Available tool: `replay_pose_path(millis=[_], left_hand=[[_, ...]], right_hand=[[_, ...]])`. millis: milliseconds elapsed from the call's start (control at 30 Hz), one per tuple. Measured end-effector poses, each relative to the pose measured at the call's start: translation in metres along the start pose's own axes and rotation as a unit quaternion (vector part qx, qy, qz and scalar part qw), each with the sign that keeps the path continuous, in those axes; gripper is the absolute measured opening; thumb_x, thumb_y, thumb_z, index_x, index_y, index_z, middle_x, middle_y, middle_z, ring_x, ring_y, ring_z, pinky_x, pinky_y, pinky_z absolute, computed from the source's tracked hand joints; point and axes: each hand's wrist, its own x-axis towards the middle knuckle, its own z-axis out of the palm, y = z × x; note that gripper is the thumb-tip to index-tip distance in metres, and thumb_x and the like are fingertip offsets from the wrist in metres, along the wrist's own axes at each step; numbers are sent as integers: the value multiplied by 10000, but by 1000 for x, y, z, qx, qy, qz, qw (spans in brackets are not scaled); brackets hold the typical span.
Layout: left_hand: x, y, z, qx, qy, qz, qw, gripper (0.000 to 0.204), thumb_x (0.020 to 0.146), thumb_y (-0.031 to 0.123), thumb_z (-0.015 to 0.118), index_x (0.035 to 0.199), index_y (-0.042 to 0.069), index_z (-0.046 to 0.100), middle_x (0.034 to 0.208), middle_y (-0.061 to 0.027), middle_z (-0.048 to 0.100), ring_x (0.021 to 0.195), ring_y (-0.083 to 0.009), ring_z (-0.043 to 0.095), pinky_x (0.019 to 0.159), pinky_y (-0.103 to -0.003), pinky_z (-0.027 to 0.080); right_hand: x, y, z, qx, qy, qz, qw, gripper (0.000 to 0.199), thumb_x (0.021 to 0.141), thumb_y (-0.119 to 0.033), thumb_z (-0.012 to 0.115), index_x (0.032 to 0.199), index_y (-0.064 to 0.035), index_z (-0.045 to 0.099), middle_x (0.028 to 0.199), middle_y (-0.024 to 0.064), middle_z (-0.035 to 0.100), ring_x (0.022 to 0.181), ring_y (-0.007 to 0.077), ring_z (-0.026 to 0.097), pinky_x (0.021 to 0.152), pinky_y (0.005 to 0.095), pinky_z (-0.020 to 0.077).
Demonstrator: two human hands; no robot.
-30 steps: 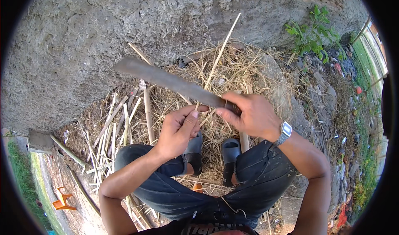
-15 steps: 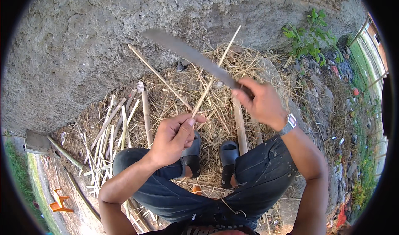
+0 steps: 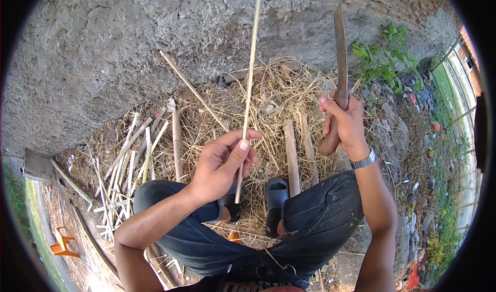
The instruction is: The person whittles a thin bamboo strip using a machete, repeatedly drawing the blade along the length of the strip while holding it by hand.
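Between the thumb and fingers of my left hand [image 3: 225, 160] is a long, thin wooden stick [image 3: 250, 80], close to upright. Its lower end sticks out below my fingers, and its upper end runs to the top edge of the view. My right hand [image 3: 347, 121] is closed on the brown handle of a machete [image 3: 341, 49]. The long blade points up and away, apart from the stick.
Straw and shavings [image 3: 274, 93] cover the ground before my feet. Pale split sticks [image 3: 121, 168] lie heaped at left, and another stick [image 3: 194, 88] leans on the rough grey wall [image 3: 129, 49]. A green plant [image 3: 390, 54] grows at right; an orange chair [image 3: 63, 243] stands far left.
The machete has swung from lying across the stick to pointing upward, away to the right. The stick has turned more upright and now shows a lower end below my left hand.
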Motion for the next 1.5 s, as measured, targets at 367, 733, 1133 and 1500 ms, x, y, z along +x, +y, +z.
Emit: replay_pose_path(millis=[367,733,1133,1500], left_hand=[[34,0,18,-107,111,87,984,190,1058,163,672,1148,-3,680,972,-37,695,865,-99,700,767,-287,652],[33,61,-56,38,289,317,902,672,1027,58,685,1567,-46,299,1024,-96,667,865,-151,692,806,-281,610],[17,47,-102,622,97,203,750,233,925,261,774,1104,113,784,1090,-79,751,1099,-309,691,1047,-504,489],[24,21,-88,466,50,183,864,226,948,-5,664,1155,-19,755,969,-178,756,775,-303,731,703,-396,566]], right_hand=[[-56,-28,58,-81,-215,27,973,410,903,-49,809,1160,6,494,809,105,683,474,120,590,392,262,459],[-47,-25,39,-125,-220,11,967,418,869,60,781,1168,-5,496,787,98,676,474,123,593,407,280,456],[-37,-16,24,-313,-140,-91,935,415,771,1,845,1081,-6,568,736,90,700,714,181,689,715,341,530],[-45,-10,41,-430,-1,-345,835,524,873,-368,868,1188,6,680,1297,227,665,947,352,738,766,425,589]])
